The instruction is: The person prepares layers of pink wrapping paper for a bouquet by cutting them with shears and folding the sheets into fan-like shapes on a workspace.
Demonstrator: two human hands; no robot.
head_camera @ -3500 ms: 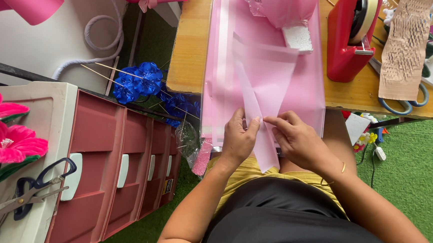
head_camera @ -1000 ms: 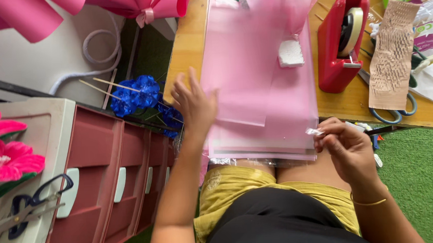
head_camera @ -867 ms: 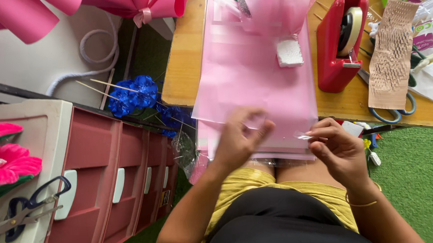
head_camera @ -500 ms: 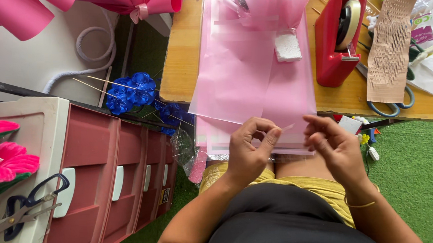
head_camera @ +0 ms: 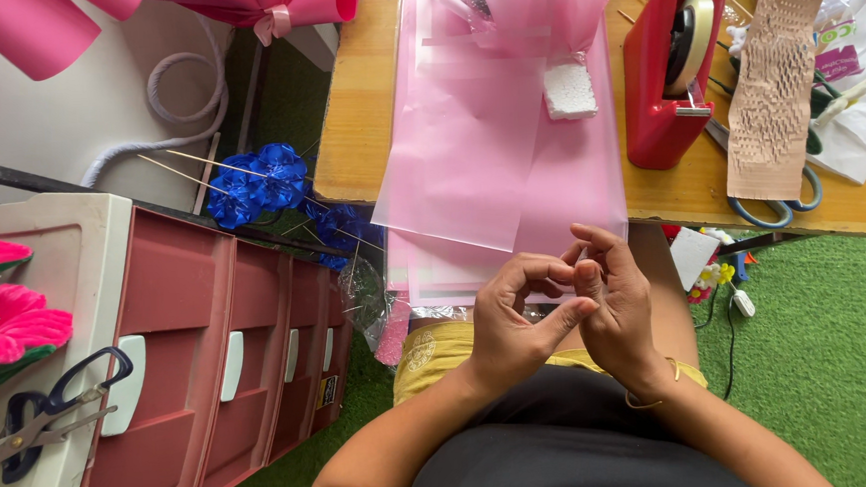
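Left hand [head_camera: 513,319] and right hand [head_camera: 612,298], fingertips pinched together low centre on something too small to identify, risk dragging the overhanging translucent pink plastic sheets [head_camera: 508,159] off the wooden table [head_camera: 355,118].

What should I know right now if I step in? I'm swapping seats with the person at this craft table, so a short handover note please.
Left hand and right hand: fingertips pressed together above the lap, pinching something too small to make out.
Things: stack of pink sheets lies on the wooden table, its near edge hanging over towards the hands. A white foam block rests on the sheets. The red tape dispenser stands to their right.
Done: sheets laid out flat.
Left: nothing is visibly folded, cut or taped on the sheets so far.
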